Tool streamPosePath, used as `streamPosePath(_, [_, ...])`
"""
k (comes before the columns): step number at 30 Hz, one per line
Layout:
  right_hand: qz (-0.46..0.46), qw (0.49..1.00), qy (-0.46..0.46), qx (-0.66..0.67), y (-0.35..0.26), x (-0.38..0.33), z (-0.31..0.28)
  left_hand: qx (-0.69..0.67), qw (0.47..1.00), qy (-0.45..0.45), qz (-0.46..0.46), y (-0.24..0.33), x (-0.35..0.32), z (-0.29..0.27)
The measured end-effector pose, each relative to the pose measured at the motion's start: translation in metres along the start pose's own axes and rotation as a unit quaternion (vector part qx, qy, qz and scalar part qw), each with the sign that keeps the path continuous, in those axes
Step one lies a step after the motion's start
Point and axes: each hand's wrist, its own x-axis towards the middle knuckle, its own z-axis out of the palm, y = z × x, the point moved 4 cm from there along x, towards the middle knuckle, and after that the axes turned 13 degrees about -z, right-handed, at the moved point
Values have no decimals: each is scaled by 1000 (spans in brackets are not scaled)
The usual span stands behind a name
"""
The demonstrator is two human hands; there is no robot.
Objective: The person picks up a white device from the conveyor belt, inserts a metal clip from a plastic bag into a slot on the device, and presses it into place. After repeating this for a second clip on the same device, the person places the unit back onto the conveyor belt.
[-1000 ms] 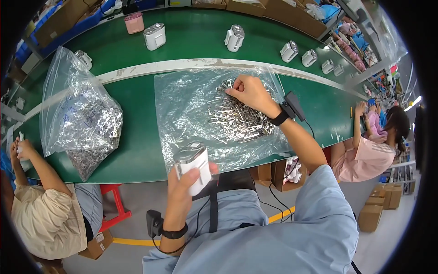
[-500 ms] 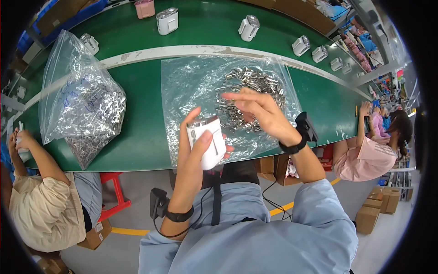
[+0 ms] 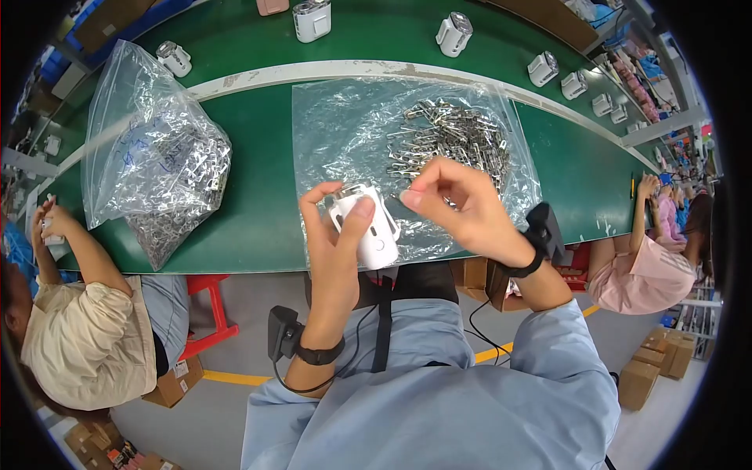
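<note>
My left hand [image 3: 335,254] is wrapped round a small white device [image 3: 379,240]. The device has a shiny top, small buttons on its face and a loop or clip along its side. My thumb presses near its top. Just right of it, my right hand [image 3: 468,205] is curled, thumb and forefinger drawn together in a pinch. Whatever may be between those fingertips is too small to make out. Beyond the right hand, a heap of small shiny metal clips [image 3: 458,137] lies on a flat clear plastic bag [image 3: 337,117].
A clear bag full of metal pieces [image 3: 184,168] stands at the left on the green table [image 3: 262,157]. Past a pale rail [image 3: 329,72], several white devices [image 3: 312,22] and a pink one [image 3: 273,6] stand on a green strip. Co-workers sit at left [image 3: 86,337] and right [image 3: 642,270].
The white device has turned in my left hand, its button face now showing. My right hand has curled from stretched fingers into a pinch near it. The whole view has shifted slightly.
</note>
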Motion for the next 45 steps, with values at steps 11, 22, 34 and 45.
streamPosePath(11, [149, 977, -63, 136, 1, -2, 14, 96, 992, 49, 62, 0, -6, 8])
streamPosePath(22, [-51, 975, -126, -173, 23, -20, 19, 3, 1000, 9, -23, -4, -3, 12])
streamPosePath(34, [72, 945, 193, 254, 20, -59, 85, -115, 989, 29, 92, -21, -23, 3])
streamPosePath(45, [154, 871, 209, 418, 30, -99, 127, 159, 972, 101, 142, -30, -87, -33])
